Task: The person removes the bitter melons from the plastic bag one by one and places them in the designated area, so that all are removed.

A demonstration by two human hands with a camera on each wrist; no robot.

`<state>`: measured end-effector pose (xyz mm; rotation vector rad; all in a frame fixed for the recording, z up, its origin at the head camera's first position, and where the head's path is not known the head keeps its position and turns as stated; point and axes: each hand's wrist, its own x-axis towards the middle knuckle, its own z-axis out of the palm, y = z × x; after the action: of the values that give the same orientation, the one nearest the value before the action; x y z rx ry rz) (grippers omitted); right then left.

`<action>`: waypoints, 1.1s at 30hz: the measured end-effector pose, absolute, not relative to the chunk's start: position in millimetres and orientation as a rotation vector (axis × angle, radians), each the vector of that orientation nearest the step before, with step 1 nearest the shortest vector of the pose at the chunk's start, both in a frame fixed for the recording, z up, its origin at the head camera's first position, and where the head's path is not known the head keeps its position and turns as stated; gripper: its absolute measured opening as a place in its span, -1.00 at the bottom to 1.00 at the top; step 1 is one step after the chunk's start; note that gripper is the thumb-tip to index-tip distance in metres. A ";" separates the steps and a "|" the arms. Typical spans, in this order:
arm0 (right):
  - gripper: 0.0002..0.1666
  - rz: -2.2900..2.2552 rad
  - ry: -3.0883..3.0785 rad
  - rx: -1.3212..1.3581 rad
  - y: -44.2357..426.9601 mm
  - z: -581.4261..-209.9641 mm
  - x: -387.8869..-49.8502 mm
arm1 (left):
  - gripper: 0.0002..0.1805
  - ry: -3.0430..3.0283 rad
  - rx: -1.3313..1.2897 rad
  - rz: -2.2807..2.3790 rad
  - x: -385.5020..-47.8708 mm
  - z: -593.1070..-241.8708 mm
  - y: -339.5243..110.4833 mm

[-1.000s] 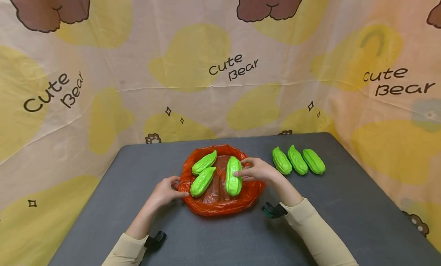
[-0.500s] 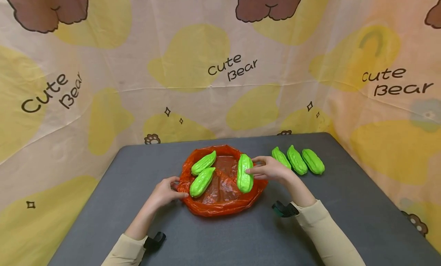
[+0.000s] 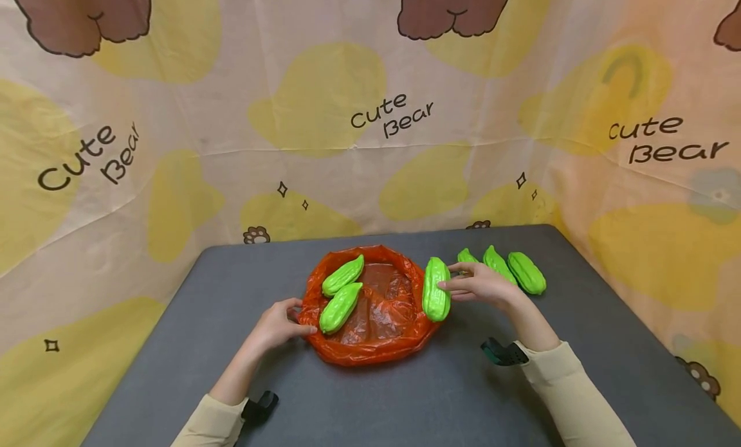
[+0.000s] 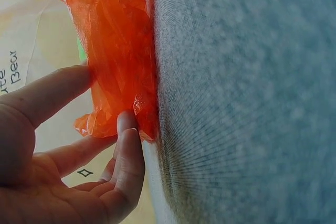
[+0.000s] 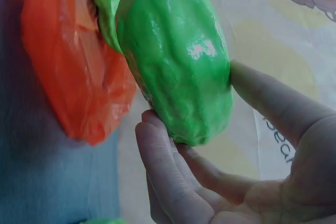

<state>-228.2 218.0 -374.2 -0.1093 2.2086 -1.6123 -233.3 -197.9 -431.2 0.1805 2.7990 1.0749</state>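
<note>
Head view: grasping glossy, bright-green, ridged oblong gourd (image 3: pixel 435 298) in right hand (image 3: pixel 482 285), held up by right rim of crinkled red plastic bag (image 3: pixel 370 355); pinching left rim with left hand (image 3: pixel 279 321). Probably light, stiff, somewhat slippery; best gripped around middle.

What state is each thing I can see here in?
Red bag: open, mouth spread wide
Two green gourds in the bag: lying close together
Left hand: pinching the bag's edge
Right hand: pinching the raised gourd
Raised gourd: held in the air
Three loose gourds: in a row, two partly hidden
Printed cloth: hanging, creased
</note>
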 end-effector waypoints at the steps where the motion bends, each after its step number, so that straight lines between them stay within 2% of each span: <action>1: -0.06 -1.612 2.208 -0.101 220.9 -373.9 -227.8 | -0.30 2.799 0.182 1.075 -233.4 -431.1 -197.7; 16: -0.01 -1.547 2.227 -0.096 259.9 -378.0 -219.5 | -0.30 2.796 0.171 1.079 -232.0 -430.3 -197.6; 33: -0.06 -1.527 2.214 -0.077 286.2 -386.5 -210.6 | -0.32 2.797 0.174 1.081 -231.8 -430.7 -197.4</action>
<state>-210.6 286.2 -386.5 -0.0771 2.2137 -1.5269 -231.8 -197.4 -430.7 0.1738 2.7970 1.0814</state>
